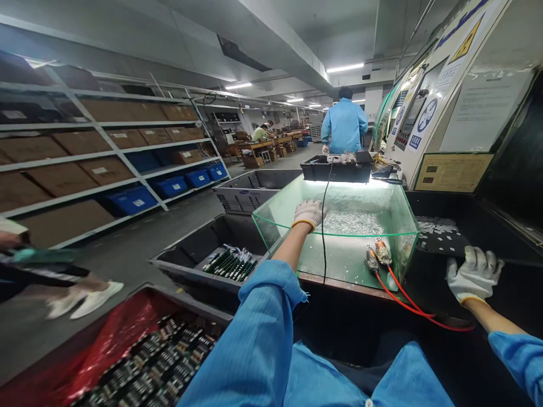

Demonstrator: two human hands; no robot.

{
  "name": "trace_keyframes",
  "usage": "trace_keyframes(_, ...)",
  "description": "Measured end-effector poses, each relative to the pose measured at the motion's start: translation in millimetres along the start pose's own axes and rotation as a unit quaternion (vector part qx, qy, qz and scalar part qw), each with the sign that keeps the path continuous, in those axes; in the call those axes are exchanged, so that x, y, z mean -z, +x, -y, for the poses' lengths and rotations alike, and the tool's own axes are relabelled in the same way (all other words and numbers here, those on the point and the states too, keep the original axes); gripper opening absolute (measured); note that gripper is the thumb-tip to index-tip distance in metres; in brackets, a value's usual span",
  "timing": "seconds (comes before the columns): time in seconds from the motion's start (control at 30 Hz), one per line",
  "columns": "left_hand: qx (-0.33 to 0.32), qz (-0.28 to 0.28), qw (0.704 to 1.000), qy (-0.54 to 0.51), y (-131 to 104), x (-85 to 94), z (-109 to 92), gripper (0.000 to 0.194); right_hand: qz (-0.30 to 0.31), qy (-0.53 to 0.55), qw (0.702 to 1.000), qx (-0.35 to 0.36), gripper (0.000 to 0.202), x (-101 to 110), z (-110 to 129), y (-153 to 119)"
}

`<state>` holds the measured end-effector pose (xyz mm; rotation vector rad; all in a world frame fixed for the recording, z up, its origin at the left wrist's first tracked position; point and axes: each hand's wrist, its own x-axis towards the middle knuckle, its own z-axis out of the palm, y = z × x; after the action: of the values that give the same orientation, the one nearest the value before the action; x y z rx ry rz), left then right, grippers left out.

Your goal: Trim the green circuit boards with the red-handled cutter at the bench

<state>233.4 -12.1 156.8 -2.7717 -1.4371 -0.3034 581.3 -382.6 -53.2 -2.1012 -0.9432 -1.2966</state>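
Note:
My left hand (309,213), in a white knit glove, lies over the top edge of a glass-walled box (335,233), fingers spread and holding nothing. Small pale pieces (356,223) are scattered inside that box. On the right, my right hand (475,274), also gloved, rests on the rim of a black tray (441,257) with its fingers apart. Small white pieces (439,227) lie in this tray. Between my hands, two metal-and-orange air tools (383,252) with red hoses (403,305) rest at the box's front right corner. A black cable (323,237) hangs over the glass.
A gray crate (190,271) holds green circuit boards (231,264); a red-lined crate (102,350) holds many more. Shelves of boxes (102,168) stand left. A walking person's white shoes (97,299) show there. Another person in blue (344,125) is ahead, beside a machine (428,107).

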Motion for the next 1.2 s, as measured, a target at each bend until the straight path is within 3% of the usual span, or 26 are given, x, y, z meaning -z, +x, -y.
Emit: trace_keyframes(1.2, 0.0, 0.012, 1.0, 0.004, -4.6, 6.2, -2.8, 0.066, 0.001, 0.008, 1.0, 0.003, 0.07, -1.5, -0.9, -0.4)
